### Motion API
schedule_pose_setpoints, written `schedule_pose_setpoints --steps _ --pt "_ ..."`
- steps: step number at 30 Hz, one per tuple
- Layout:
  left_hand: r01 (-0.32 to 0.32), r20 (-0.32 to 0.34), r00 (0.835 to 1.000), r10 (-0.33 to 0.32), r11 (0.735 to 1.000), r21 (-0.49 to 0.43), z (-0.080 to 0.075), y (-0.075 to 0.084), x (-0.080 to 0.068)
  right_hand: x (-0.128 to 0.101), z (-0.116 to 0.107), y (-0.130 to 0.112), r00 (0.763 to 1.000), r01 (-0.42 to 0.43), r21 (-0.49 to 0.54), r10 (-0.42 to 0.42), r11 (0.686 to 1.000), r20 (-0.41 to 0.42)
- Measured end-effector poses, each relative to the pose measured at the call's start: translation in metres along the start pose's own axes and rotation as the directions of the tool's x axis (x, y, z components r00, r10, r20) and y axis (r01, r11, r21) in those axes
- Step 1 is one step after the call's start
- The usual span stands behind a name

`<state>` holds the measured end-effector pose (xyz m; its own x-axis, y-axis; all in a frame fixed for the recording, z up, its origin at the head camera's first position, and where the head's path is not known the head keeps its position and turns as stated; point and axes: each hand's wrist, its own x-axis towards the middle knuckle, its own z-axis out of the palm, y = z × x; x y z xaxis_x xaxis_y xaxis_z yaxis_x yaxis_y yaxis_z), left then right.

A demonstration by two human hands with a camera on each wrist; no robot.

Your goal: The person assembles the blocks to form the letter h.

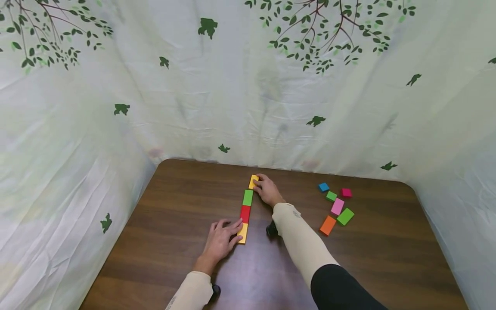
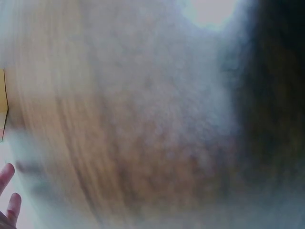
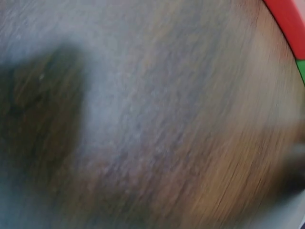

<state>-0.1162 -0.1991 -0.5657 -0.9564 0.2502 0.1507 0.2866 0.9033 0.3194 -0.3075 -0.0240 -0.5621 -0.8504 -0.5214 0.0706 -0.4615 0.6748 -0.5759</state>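
brown table [image 1: 174, 241], block row [image 1: 246, 209] mid-table, edges far

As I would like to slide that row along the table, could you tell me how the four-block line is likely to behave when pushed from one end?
The row is four separate flat blocks laid end to end, so it would probably buckle sideways rather than move stiffly. Each block lies low and flat, so tipping or rolling seems unlikely. The table looks smooth, so they may slide easily.
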Motion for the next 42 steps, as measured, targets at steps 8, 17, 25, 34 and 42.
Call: schedule_pose_setpoints --steps 8,17,25,34,42 --pt "0.024 0.037 0.999 -0.025 1.0 0.008 0.0004 0.0015 0.001 0.0018 0.0019 -0.0017 1.0 0.011 0.025 -0.011 1.0 0.004" --pt "0.025 0.027 0.999 -0.025 1.0 0.005 0.0006 0.0007 0.0005 0.0015 0.0038 -0.0088 1.0 0.017 0.056 -0.018 0.998 0.006" --pt "0.03 0.035 0.999 -0.03 1.0 0.008 0.0004 0.0007 0.0 0.0014 0.0045 -0.0087 0.999 0.029 0.067 -0.03 0.997 0.014" --pt "0.012 0.008 1.0 -0.012 1.0 0.017 0.0041 -0.0003 -0.0028 -0.0005 0.0045 -0.0088 0.999 0.005 0.057 -0.008 0.998 0.054" --pt "0.005 -0.008 1.0 -0.005 1.0 0.008 0.0034 -0.0009 -0.001 0.0015 0.0052 -0.0091 0.998 -0.021 0.041 0.018 0.999 0.066"
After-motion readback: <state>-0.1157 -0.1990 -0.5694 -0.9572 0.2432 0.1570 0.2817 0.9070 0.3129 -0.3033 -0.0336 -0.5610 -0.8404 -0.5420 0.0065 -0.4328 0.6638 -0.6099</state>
